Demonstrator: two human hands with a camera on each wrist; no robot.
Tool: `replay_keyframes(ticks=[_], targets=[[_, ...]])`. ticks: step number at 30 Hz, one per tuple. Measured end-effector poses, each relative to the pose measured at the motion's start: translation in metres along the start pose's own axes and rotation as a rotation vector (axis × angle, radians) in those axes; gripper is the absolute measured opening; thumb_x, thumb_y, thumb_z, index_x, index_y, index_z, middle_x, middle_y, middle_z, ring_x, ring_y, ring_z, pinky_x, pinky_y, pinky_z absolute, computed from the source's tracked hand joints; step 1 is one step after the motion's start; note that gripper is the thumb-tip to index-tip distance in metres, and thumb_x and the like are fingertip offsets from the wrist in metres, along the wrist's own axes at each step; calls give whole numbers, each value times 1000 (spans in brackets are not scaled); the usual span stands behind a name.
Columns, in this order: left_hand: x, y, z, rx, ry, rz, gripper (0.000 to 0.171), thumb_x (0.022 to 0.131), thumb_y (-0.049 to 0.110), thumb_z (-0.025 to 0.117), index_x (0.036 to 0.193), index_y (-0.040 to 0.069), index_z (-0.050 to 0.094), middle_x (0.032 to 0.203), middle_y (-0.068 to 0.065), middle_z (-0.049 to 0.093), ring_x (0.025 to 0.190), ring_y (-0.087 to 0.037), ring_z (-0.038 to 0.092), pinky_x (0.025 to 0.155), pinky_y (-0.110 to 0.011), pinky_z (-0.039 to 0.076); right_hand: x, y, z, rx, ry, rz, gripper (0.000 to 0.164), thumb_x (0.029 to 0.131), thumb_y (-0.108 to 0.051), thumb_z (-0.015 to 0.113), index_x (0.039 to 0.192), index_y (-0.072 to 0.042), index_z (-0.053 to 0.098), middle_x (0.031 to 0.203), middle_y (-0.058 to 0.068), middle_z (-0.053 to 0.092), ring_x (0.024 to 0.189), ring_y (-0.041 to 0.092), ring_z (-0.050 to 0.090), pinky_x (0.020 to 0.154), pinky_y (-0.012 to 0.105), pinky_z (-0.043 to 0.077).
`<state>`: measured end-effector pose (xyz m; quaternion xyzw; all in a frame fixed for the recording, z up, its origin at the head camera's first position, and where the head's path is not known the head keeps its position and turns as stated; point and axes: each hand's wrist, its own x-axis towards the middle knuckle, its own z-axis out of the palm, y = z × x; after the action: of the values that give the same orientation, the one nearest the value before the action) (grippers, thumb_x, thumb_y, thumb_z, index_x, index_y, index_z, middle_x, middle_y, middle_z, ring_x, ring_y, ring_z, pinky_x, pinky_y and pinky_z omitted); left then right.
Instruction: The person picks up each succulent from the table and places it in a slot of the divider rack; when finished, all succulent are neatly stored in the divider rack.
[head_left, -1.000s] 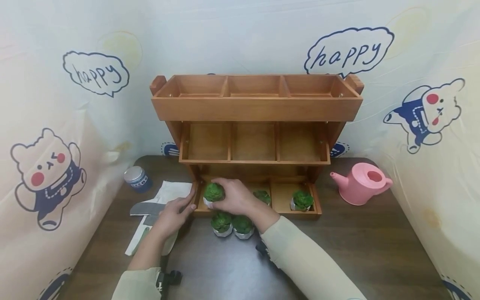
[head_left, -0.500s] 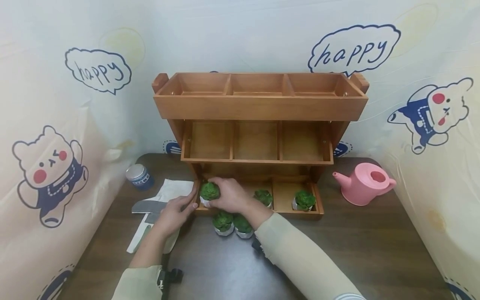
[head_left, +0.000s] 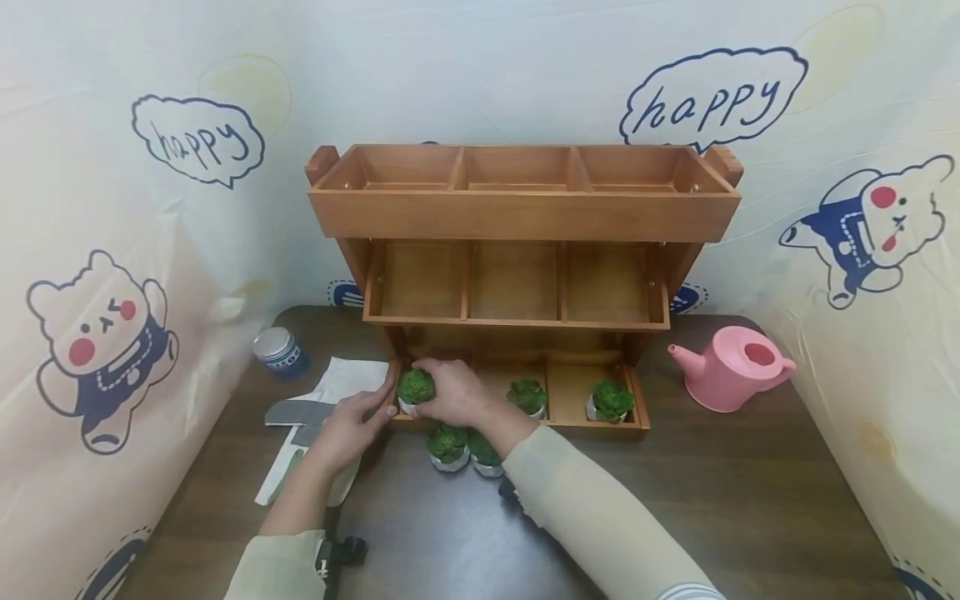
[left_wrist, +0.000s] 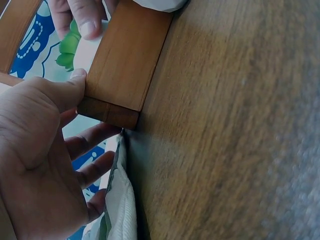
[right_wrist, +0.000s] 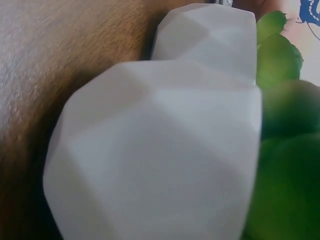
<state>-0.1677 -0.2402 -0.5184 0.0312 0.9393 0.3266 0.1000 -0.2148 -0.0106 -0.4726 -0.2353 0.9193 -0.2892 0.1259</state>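
A three-tier wooden planter shelf (head_left: 521, 218) stands at the table's back. My right hand (head_left: 459, 393) holds a small potted succulent (head_left: 416, 387) by its white pot in the left compartment of the bottom tier. At that tier's front left corner, my left hand (head_left: 351, 429) grips the wood, thumb on the front board (left_wrist: 127, 60) and index finger along the side. Two more succulents sit in the bottom tier, one in the middle (head_left: 527, 396), one at the right (head_left: 611, 401). Before the shelf, two potted succulents (head_left: 447, 448) stand close together; their faceted white pots (right_wrist: 155, 150) fill the right wrist view.
A pink watering can (head_left: 726, 371) stands right of the shelf. On the left are a blue jar with a silver lid (head_left: 281, 353) and white-and-grey gloves or cloth (head_left: 348, 379). A printed curtain (head_left: 480, 75) surrounds the dark wooden table (head_left: 750, 500).
The right hand has moved the succulent left and slightly down, closer into the bottom tier's left corner. My left hand keeps its place on the shelf corner.
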Motion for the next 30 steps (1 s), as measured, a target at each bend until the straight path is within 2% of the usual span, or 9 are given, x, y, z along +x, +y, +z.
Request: replay_keyframes(ticks=[10, 18, 25, 30], targets=[[-2, 4, 0, -6, -15, -17, 64, 104, 60, 51, 161, 32, 38, 157, -11, 50, 147, -44, 36, 112, -81, 14, 3, 1, 3, -14, -12, -34, 75, 88, -38, 85, 151, -15, 53, 133, 6, 68, 116, 16, 64, 101, 32, 53], [-2, 3, 0, 8, 14, 35, 61, 105, 55, 52, 160, 30, 40, 152, -11, 56, 144, -43, 43, 110, -81, 19, 4, 6, 5, 29, -46, -39, 75, 89, -37, 83, 153, -14, 51, 140, 7, 65, 121, 18, 62, 104, 35, 51], [-2, 4, -1, 3, 9, 31, 62, 105, 57, 50, 161, 32, 39, 153, -11, 54, 145, -43, 42, 110, -81, 19, 3, 10, 4, 75, -73, -37, 76, 90, -36, 82, 156, -17, 48, 146, 3, 61, 126, 16, 60, 108, 36, 49], [-2, 5, -2, -2, 6, 26, 64, 104, 60, 49, 161, 33, 38, 154, -12, 53, 145, -44, 42, 110, -81, 20, 0, 11, 1, 73, -71, -53, 78, 89, -34, 83, 156, -18, 47, 147, 2, 61, 124, 12, 61, 107, 33, 49]])
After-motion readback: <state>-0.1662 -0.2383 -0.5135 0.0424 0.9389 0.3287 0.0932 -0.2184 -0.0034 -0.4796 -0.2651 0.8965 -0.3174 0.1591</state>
